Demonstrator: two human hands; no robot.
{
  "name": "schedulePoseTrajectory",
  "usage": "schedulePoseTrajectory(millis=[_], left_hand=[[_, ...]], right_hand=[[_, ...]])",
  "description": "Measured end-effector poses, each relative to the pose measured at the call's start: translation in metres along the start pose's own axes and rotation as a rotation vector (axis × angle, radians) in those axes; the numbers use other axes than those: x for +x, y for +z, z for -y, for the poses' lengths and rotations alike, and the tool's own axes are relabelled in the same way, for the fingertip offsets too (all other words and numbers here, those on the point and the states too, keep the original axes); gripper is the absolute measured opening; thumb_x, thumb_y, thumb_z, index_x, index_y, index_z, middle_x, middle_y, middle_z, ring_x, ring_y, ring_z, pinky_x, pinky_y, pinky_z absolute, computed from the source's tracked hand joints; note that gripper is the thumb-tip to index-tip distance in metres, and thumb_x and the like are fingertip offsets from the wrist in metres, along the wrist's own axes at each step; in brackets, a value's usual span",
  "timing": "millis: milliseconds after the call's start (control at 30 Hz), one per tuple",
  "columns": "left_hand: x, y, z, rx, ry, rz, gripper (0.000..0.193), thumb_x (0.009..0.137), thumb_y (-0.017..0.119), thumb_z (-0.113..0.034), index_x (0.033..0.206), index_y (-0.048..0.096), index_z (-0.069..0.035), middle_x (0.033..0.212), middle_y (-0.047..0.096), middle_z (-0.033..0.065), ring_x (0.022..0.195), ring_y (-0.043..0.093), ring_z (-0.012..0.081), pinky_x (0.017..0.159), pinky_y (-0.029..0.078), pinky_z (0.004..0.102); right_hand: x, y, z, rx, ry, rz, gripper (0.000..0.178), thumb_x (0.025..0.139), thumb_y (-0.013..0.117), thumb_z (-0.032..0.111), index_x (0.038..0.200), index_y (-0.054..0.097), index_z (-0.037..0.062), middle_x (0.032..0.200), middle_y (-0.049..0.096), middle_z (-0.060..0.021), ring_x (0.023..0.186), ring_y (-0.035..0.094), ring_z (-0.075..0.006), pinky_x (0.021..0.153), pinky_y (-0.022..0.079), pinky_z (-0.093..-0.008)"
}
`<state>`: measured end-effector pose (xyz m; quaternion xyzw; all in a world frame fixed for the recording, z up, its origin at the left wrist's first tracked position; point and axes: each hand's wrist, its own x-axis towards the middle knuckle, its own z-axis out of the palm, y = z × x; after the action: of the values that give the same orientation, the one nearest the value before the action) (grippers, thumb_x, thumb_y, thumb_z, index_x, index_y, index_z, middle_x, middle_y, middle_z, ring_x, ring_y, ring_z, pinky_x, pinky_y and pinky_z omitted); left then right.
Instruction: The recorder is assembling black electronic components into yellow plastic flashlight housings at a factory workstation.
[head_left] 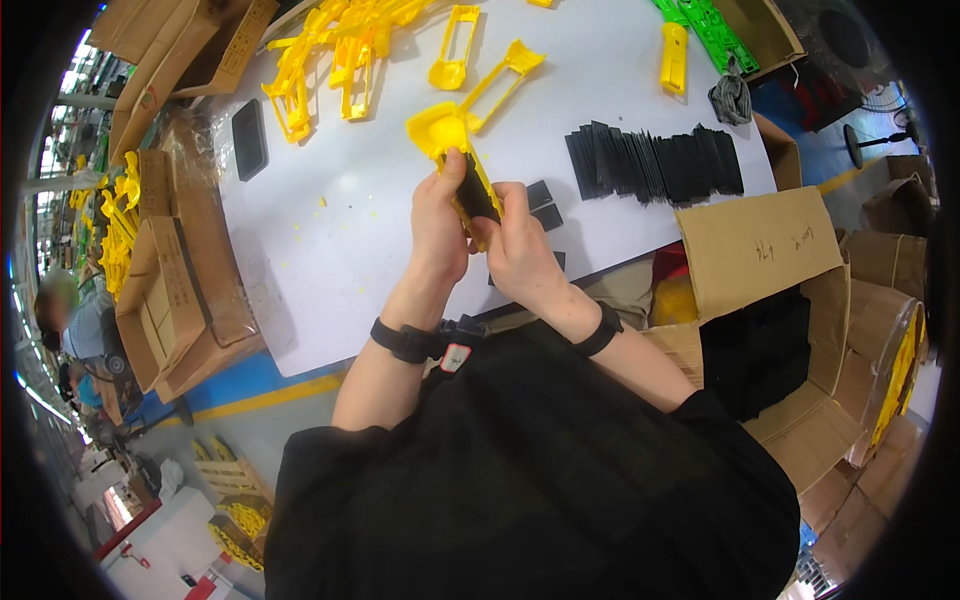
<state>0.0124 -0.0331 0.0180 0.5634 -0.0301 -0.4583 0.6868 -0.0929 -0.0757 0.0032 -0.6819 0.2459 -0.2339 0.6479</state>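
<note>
Both hands are closed around a yellow plastic frame [437, 127] with a flared end pointing away from me. My left hand [437, 220] grips its left side, the thumb pressing on a black rectangular plate [474, 190] set in the frame's opening. My right hand [523, 245] pinches the near right side, its thumb at the plate's lower end. Whether the plate is fully seated I cannot tell. A few loose black plates [547, 212] lie on the table just beyond my right hand. Another yellow frame [503, 85] lies right behind the held one.
A row of stacked black plates [655, 163] lies on the white table [330, 260] at right. Yellow frames [350, 45] are piled at the far left, near a dark phone [249, 140]. Green parts [718, 35] sit far right. Cardboard boxes [760, 250] flank both sides.
</note>
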Motion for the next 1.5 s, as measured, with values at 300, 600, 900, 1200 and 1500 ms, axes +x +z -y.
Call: schedulePoseTrajectory(millis=[300, 600, 900, 1200, 1500], left_hand=[[0.007, -0.003, 0.006, 0.087, 0.046, 0.079, 0.043, 0.094, 0.051, -0.047, 0.085, 0.056, -0.005, 0.068, 0.054, 0.0029, 0.050, 0.047, 0.0073, 0.036, 0.031, 0.0215], [0.013, -0.025, 0.029, 0.580, 0.499, 0.058, 0.022, 0.090, 0.058, -0.016, 0.103, 0.059, 0.002, 0.079, 0.063, 0.0040, 0.064, 0.055, 0.0093, 0.061, 0.045, 0.0243], [-0.006, -0.003, -0.002, 0.162, 0.120, 0.012, 0.032, 0.096, 0.051, -0.034, 0.086, 0.057, -0.005, 0.068, 0.055, -0.0001, 0.052, 0.046, 0.0065, 0.041, 0.033, 0.0208], [-0.002, 0.008, 0.004, 0.006, 0.136, -0.086, 0.036, 0.096, 0.050, -0.040, 0.086, 0.057, -0.007, 0.071, 0.052, -0.0011, 0.060, 0.045, 0.0047, 0.046, 0.033, 0.0208], [-0.002, 0.007, 0.000, 0.040, 0.107, -0.054, 0.041, 0.095, 0.050, -0.045, 0.084, 0.057, -0.007, 0.066, 0.050, -0.0010, 0.049, 0.044, 0.0060, 0.035, 0.029, 0.0218]], right_hand=[[0.009, -0.005, -0.018, 0.017, 0.032, -0.024, 0.015, 0.092, 0.043, 0.003, 0.104, 0.035, -0.0009, 0.077, 0.059, -0.0162, 0.063, 0.062, -0.0240, 0.058, 0.048, -0.0342], [0.007, -0.010, -0.040, 0.230, 0.053, 0.129, 0.027, 0.096, 0.039, 0.007, 0.120, 0.031, -0.0021, 0.108, 0.050, -0.0159, 0.095, 0.056, -0.0229, 0.082, 0.046, -0.0320], [0.002, -0.006, -0.010, 0.191, 0.166, 0.166, 0.026, 0.094, 0.041, 0.002, 0.118, 0.034, -0.0022, 0.096, 0.055, -0.0119, 0.078, 0.059, -0.0174, 0.073, 0.049, -0.0311], [0.003, -0.002, -0.014, -0.111, -0.099, 0.067, 0.024, 0.091, 0.046, -0.003, 0.111, 0.033, -0.0040, 0.085, 0.060, -0.0191, 0.067, 0.062, -0.0273, 0.061, 0.049, -0.0358], [0.005, -0.001, -0.004, -0.028, 0.046, 0.043, 0.019, 0.090, 0.044, 0.000, 0.107, 0.037, -0.0025, 0.081, 0.060, -0.0166, 0.069, 0.061, -0.0256, 0.063, 0.048, -0.0352]])
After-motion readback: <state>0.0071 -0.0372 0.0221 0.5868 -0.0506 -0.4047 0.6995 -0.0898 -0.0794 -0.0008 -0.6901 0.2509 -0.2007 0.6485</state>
